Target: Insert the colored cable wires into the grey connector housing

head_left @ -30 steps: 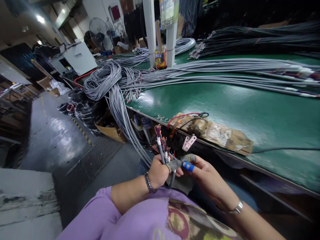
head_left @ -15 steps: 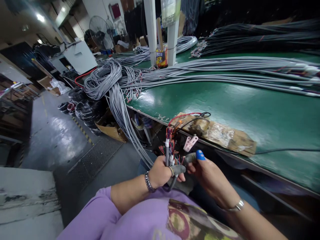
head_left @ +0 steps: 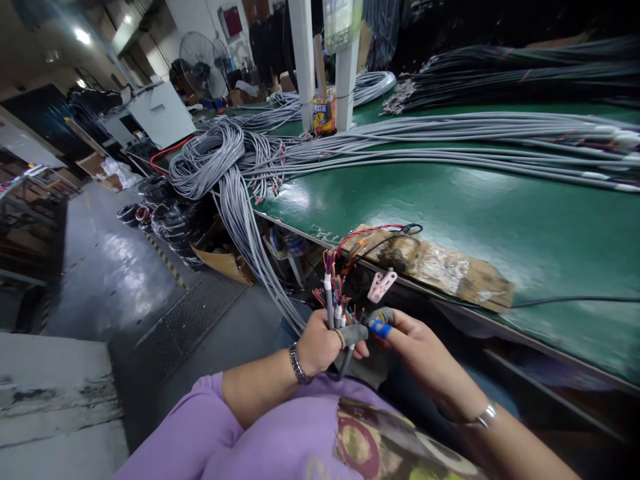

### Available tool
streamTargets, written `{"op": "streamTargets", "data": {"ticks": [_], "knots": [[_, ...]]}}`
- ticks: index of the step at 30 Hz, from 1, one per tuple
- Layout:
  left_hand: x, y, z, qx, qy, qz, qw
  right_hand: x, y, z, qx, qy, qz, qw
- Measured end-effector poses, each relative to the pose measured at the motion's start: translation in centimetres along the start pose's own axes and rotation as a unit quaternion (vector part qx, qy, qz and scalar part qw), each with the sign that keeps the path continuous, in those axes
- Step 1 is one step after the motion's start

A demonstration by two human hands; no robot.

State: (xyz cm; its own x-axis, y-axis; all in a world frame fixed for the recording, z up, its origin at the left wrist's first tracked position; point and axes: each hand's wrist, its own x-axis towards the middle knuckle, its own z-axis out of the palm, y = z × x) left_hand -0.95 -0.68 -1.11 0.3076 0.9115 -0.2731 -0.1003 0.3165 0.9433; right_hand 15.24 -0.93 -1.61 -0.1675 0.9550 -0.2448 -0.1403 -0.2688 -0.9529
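Grey multi-core cables with white-wrapped ends and fanned coloured wires stand upright in my left hand, whose thumb wears a grey finger cot. Just right of them is my right hand, with a blue covering on the thumb and a grey cot on the forefinger. Its thumb and forefinger are pinched together close to the wires; whatever lies between them is too small to make out. Beyond the hands, a pink clip hangs at the bench edge, beside an orange clamp with a red wire.
A taped wooden board lies along the edge of the green bench. Long grey cables stretch across the bench, and a looped bundle hangs off its left end. An open cardboard box stands on the floor below.
My right thumb has come down from a raised position onto the forefinger, and the hand has tilted toward the wires. The cables in my left hand have shifted slightly left.
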Motion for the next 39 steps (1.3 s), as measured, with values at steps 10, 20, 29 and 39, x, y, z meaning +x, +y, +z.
{"op": "streamTargets", "data": {"ticks": [10, 20, 29, 39], "knots": [[0.0, 0.6, 0.4, -0.011, 0.003, 0.006, 1.000, 0.1, -0.3, 0.0, 0.033, -0.027, 0.002, 0.999], [0.0, 0.7, 0.3, -0.033, 0.006, 0.001, 0.999, 0.4, -0.2, 0.7, 0.051, -0.047, 0.013, 0.998], [0.0, 0.6, 0.1, -0.039, 0.016, 0.005, 0.999, 0.2, 0.3, 0.4, 0.061, -0.044, 0.014, 0.997], [-0.3, 0.5, 0.2, -0.007, -0.033, -0.014, 0.999, 0.3, -0.2, 0.9, 0.074, 0.041, 0.017, 0.996]]}}
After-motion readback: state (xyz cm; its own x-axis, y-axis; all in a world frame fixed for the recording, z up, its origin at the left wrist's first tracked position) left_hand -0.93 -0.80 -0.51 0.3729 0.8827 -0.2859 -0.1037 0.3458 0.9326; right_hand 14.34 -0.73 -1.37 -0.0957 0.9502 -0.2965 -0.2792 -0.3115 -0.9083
